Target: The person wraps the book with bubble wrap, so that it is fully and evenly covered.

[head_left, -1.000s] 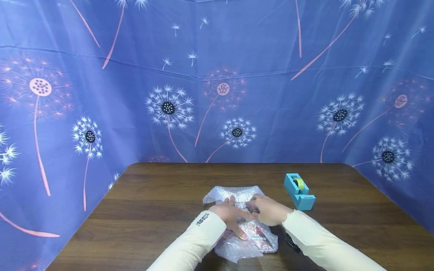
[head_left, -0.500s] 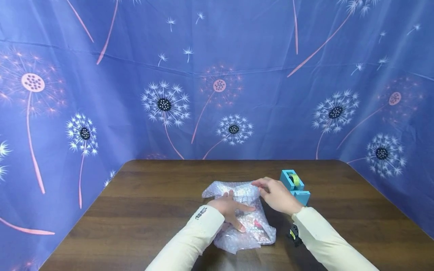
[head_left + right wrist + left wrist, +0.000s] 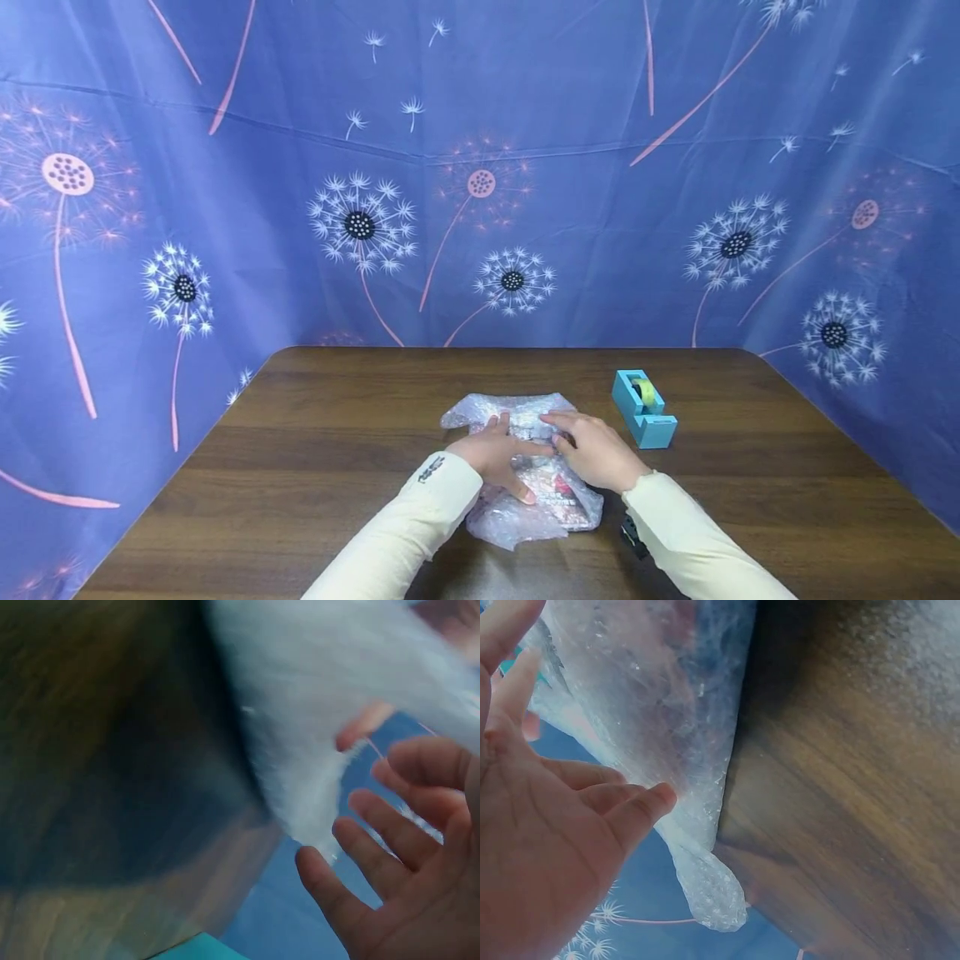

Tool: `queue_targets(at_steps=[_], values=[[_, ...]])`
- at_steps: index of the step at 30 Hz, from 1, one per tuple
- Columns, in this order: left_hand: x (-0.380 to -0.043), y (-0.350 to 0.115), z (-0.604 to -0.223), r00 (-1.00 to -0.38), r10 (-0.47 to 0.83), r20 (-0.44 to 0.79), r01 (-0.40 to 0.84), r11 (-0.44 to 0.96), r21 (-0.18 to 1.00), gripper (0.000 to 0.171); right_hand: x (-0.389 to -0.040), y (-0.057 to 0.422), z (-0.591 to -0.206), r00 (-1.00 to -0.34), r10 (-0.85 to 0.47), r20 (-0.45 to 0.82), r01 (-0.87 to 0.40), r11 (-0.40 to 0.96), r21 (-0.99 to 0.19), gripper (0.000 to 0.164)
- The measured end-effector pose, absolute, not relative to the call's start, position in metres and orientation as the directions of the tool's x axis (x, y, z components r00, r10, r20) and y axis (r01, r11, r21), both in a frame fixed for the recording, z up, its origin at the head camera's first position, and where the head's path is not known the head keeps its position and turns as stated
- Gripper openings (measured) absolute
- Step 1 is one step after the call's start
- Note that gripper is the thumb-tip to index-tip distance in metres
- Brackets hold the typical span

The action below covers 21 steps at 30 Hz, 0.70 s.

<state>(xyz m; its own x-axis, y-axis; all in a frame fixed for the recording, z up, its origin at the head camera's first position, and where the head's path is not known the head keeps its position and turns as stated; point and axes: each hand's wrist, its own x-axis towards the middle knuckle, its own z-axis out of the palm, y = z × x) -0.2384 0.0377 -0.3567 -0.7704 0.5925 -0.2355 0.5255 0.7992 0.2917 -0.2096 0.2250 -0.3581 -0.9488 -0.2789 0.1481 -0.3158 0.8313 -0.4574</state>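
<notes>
A sheet of bubble wrap lies around a flat item with red and white print, which shows through the clear layers. My left hand rests on top with its fingers spread. From the right side, my right hand reaches over the wrap's upper part, its fingers loosely bent and touching the plastic. In the left wrist view the left hand lies along the wrap, whose loose end sticks out. The right wrist view has the right hand with parted fingers beside the blurred wrap.
A light blue tape dispenser with a yellow-green roll of tape stands right of the wrap. Beneath everything is a brown wooden table. Behind it hangs a blue curtain with dandelion prints. A black device sits under the right wrist.
My right hand moved from the wrap's middle to its upper right edge near the dispenser, then back left over the wrap. The left hand has stayed on top. The head view has shifted slightly.
</notes>
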Motion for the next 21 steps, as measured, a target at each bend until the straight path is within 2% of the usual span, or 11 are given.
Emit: queue_targets(at_steps=[9, 14, 21], values=[[-0.238, 0.042, -0.356, -0.787, 0.510, -0.349, 0.458, 0.860, 0.224, 0.071, -0.221, 0.212, -0.369, -0.939, -0.328, 0.102, -0.341, 0.859, -0.381, 0.027], [-0.236, 0.038, -0.351, -0.780, 0.522, -0.346, 0.474, 0.853, 0.220, 0.071, -0.222, 0.210, -0.366, -0.942, -0.323, 0.093, -0.333, 0.862, -0.381, 0.025], [-0.239, 0.031, -0.355, -0.778, 0.552, -0.300, 0.498, 0.833, 0.242, 0.074, -0.217, 0.219, -0.367, -0.937, -0.347, 0.039, -0.327, 0.834, -0.444, 0.035]])
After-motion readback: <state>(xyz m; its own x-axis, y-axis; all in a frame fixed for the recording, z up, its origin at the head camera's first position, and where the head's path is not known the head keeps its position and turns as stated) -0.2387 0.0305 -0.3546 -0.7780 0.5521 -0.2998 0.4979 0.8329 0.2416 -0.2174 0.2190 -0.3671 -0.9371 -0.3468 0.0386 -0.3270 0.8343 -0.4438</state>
